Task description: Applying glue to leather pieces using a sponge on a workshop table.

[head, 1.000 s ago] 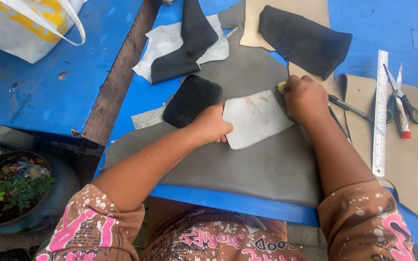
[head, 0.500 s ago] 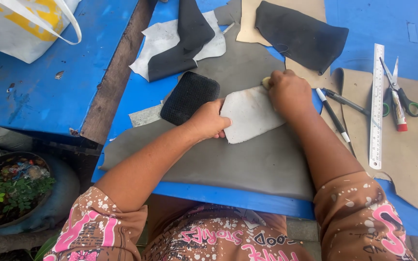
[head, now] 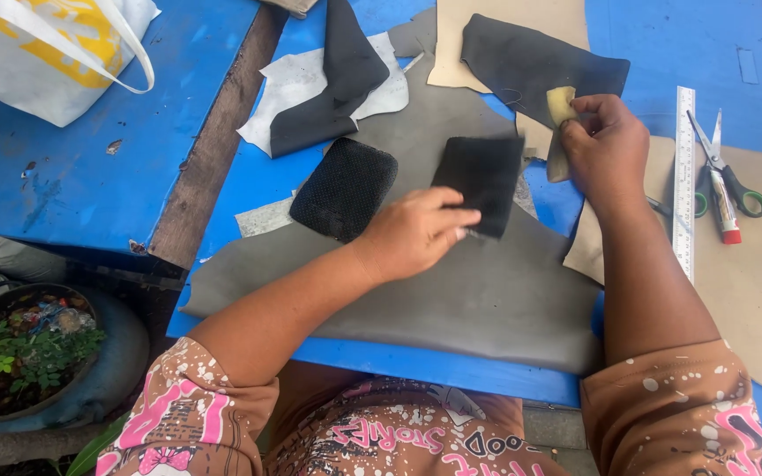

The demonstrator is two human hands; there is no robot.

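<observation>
My left hand rests flat on a black rectangular patch, fingers loosely extended and pinning its lower edge against the large grey sheet spread over the blue table. My right hand is closed around a small yellowish sponge, which sticks up above my fingertips over a dark leather piece. A second black mesh patch lies just left of my left fingers, while a ruler, scissors and a red-capped pen lie right of my right hand.
</observation>
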